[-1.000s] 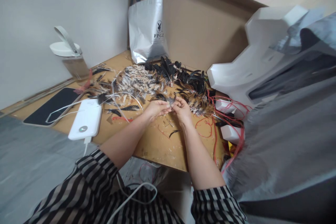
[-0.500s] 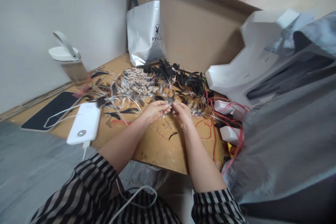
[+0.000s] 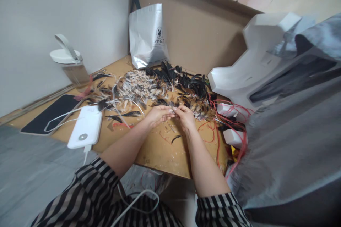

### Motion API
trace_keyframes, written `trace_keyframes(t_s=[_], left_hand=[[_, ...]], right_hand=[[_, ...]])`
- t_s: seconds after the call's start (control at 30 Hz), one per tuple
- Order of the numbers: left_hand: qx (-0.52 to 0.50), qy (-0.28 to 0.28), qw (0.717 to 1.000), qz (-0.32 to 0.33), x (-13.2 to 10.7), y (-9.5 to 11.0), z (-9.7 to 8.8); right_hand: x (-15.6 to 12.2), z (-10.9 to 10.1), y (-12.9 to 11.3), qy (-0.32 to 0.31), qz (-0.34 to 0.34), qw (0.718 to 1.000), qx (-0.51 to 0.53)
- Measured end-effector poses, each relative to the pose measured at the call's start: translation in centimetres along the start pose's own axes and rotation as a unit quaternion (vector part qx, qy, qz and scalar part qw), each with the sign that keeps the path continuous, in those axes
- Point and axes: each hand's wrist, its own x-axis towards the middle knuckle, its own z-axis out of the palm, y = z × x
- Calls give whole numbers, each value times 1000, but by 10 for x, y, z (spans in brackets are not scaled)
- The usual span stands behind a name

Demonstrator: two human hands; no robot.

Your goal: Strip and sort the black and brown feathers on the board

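Above the middle of the wooden table, my left hand (image 3: pixel 159 115) and my right hand (image 3: pixel 184 115) meet fingertip to fingertip. Both are closed in a pinch on small brown-grey feathers (image 3: pixel 170 103), whose tips show just above the fingers; the quill ends are hidden. Right behind my hands lies a heap of brown feathers (image 3: pixel 198 105). Black feathers (image 3: pixel 168 72) are spread farther back, and a pile of pale, fluffy feathers (image 3: pixel 138 84) sits to the left. One small dark feather (image 3: pixel 176 138) lies below my hands on the table (image 3: pixel 157 154).
A white power bank (image 3: pixel 85 127) with cables and a dark tablet (image 3: pixel 50 113) lie left. Behind them stands a lidded bottle (image 3: pixel 70 64). A silver bag (image 3: pixel 147 35) stands at the back. Red strings (image 3: pixel 218 131), white blocks (image 3: pixel 234 137) and grey cloth (image 3: pixel 290 142) are on the right.
The fingertips of both hands have drawn closer together, and the feather tuft between them shows less. The piles on the table look the same.
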Motion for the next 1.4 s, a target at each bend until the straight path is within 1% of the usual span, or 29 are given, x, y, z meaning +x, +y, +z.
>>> trace_keyframes(t_s=[0.13,0.27,0.37,0.43,0.6,0.8,0.97,1.03,1.13,1.27,1.33,1.4], left_hand=[[13,-11,1000,-4,-1,1,-1],[14,-20,1000,1,-1,1,-2],[10,-11,1000,7,-1,0,-2],[7,1,1000,10,0,0,-2],[2,12,1000,14,1,0,-1],[-39,21,999,-15,-2,5,2],[-65,11,997,-26,-3,6,3],[-65,14,998,-17,-1,5,1],[-41,26,999,13,1,3,1],[16,60,997,47,0,4,6],[38,78,995,55,-1,5,10],[47,81,994,55,-3,6,12]], right_hand=[[2,-2,2,-12,13,1000,0],[3,-2,2,-13,33,999,29],[4,-1,1,7,33,999,43],[3,-1,2,14,24,999,32],[3,-2,4,6,9,1000,-5],[3,-1,2,10,17,1000,14],[2,0,-1,-1,33,999,41],[2,0,-1,1,36,999,40],[3,-1,1,12,28,999,20],[2,1,3,19,-4,1000,-13],[2,2,3,24,-17,999,-21],[1,3,3,31,-22,999,-22]])
